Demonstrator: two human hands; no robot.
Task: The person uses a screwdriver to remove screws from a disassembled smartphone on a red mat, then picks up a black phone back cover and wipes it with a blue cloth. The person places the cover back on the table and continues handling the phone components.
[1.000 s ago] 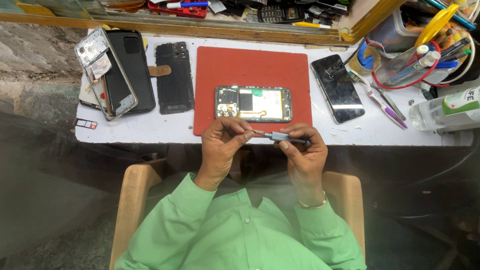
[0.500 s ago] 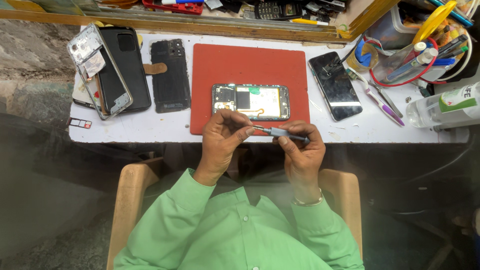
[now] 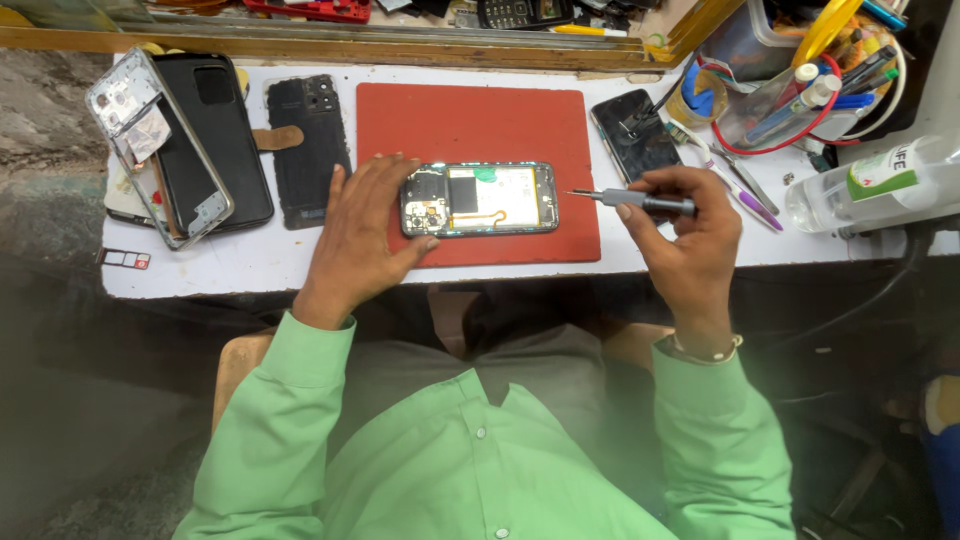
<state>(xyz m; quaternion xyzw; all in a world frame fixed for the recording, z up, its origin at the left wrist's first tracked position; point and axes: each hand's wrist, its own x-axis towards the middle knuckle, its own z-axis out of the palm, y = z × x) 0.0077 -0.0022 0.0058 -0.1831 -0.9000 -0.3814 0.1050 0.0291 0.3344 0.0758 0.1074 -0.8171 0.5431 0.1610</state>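
The opened phone point(image 3: 479, 200) lies flat on the lower half of the red mat point(image 3: 470, 120), its back off and the boards showing. Your left hand point(image 3: 362, 232) rests on the mat's left edge, fingers spread loosely and touching the phone's left end. Your right hand point(image 3: 688, 235) sits just off the mat's right edge, fingers clamped on a small screwdriver point(image 3: 632, 201) whose tip points toward the phone's right end without touching it. Left of the mat lie a black back cover point(image 3: 308, 150) and a stack of phone frames point(image 3: 175, 145). Right of the mat lies a dark phone point(image 3: 634, 135), and beyond it a clear bottle point(image 3: 880, 185).
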